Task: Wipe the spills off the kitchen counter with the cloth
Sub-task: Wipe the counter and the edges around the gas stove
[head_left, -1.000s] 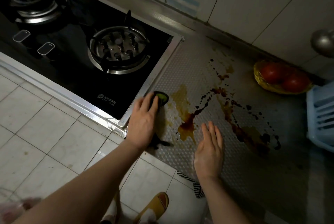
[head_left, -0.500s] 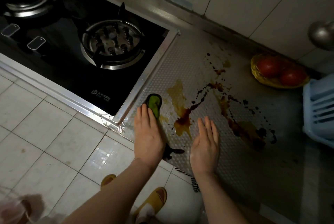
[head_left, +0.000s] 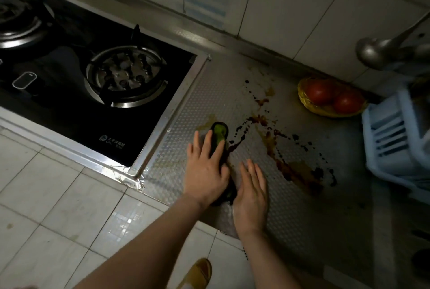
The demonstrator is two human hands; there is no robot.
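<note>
A dark cloth with a green patch [head_left: 219, 133] lies on the dimpled steel counter [head_left: 290, 207], pressed flat under my left hand [head_left: 206, 170]; its far end pokes out past my fingertips. My right hand [head_left: 252, 186] rests flat on the counter just right of the cloth, fingers together, holding nothing. Dark brown and yellowish spills [head_left: 286, 165] run in streaks and drops across the counter to the right of both hands, and the cloth's right edge touches the nearest streak.
A black glass gas hob [head_left: 97, 111] with a steel burner [head_left: 125, 76] borders the counter on the left. A yellow basket [head_left: 309, 104] holding two tomatoes stands at the back right, beside a pale blue rack [head_left: 395, 139]. A ladle [head_left: 372, 52] hangs above them.
My left hand has slid the cloth to the right over the yellowish patch and up against the dark streak. My right hand stayed flat on the counter.
</note>
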